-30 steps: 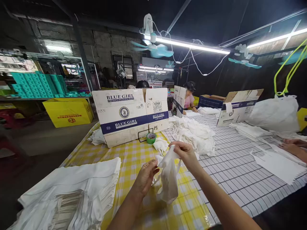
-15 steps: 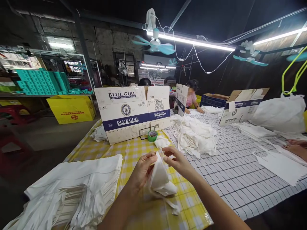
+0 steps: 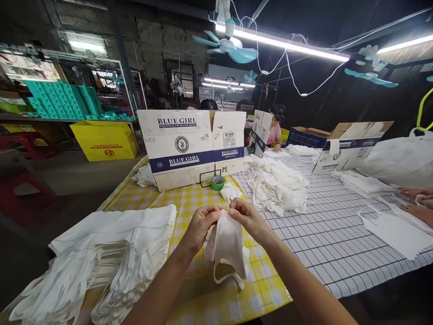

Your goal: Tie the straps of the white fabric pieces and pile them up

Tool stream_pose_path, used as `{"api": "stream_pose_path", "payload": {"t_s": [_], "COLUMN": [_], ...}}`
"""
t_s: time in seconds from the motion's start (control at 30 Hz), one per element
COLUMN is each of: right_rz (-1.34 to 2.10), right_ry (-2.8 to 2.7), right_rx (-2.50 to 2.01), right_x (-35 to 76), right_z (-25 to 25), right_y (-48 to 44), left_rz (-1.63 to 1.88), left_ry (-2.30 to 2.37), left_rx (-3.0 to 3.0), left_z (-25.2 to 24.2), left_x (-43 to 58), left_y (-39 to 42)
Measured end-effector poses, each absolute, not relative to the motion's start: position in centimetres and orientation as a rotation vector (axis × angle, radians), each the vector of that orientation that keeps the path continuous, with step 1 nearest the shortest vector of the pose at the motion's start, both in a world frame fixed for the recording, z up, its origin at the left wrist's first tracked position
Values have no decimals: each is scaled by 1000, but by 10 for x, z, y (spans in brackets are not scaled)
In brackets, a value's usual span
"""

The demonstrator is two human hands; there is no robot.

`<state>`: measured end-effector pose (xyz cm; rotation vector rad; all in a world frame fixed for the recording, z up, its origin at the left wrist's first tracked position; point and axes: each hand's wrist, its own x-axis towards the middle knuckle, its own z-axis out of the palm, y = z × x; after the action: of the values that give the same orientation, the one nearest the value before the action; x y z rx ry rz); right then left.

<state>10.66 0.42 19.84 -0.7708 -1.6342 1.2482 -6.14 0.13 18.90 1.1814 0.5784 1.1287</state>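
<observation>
A white cloth bag (image 3: 230,239) hangs between my hands over the yellow checked cloth, a narrow handle loop dangling at its lower end. My left hand (image 3: 204,225) pinches its upper left edge between thumb and fingers. At the upper right edge, my right hand (image 3: 246,219) pinches the cloth too, close beside the left. A thick stack of white bags (image 3: 115,248), with loose handles, lies left of my forearm. Just beyond my hands are a small white cloth piece (image 3: 231,192) and a roll of green tape (image 3: 218,183).
A beer carton (image 3: 189,153) stands upright behind the tape, beside a black wire stand. Right of it lies a heap of white cloth (image 3: 279,185) on the grid-patterned table cover (image 3: 314,243). At the right edge, another person's hands (image 3: 419,205) touch white bags. Another person (image 3: 275,135) sits farther back.
My right hand has come in from slightly apart and now grips the bag's top edge. The bag has turned to hang spread between both hands. The camera view has shifted slightly.
</observation>
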Motion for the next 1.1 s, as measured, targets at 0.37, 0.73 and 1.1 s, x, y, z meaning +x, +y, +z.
{"api": "stream_pose_path", "payload": {"t_s": [0.37,0.73,1.1], "right_rz": [1282,36,594], "right_ry": [-1666,-1690,-1749], "right_rx": [-760,-855,-1049], "right_x": [107,107,91], "right_z": [209,147,172], "right_y": [2,-36,-33], "left_rz": [766,1075,1075], "left_ry": [648,595,1074], "left_rx": [1187,858,1453], "left_z": [189,206,175], "left_x": [-70,-65,-54], "left_y": [1,3,4]}}
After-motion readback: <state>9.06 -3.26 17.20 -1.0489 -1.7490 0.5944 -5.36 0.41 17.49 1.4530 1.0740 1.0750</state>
